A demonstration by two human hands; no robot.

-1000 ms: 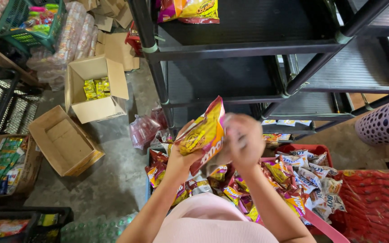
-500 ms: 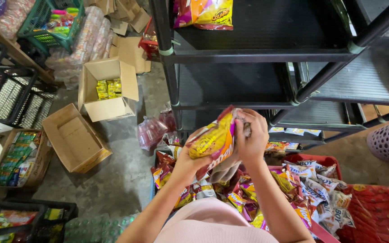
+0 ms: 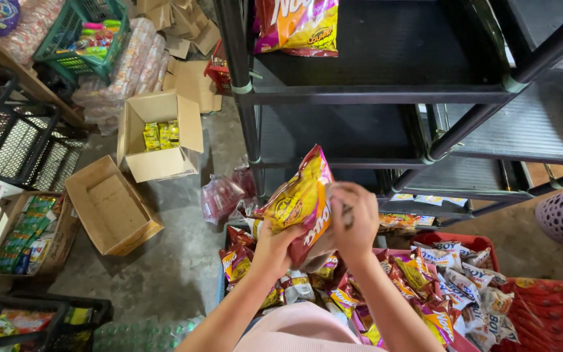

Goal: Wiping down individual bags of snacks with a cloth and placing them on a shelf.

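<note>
Snack bag (image 3: 298,202) (yellow and magenta) is being held upright in front of black shelf rack (image 3: 373,98), above red crate (image 3: 470,242) of packets; left hand (image 3: 275,241) is cupping its base for support, right hand (image 3: 354,218) is being closed around its side for steadying

Soft, even daylight is filling the scene. Wide-angle distortion is bending the black shelf (image 3: 373,98) posts, and the hands are blurring slightly.

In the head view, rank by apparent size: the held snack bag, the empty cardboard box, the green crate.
1. Empty cardboard box
2. Held snack bag, nearer the camera, so this ranking is unsure
3. Green crate, partly cropped
</note>
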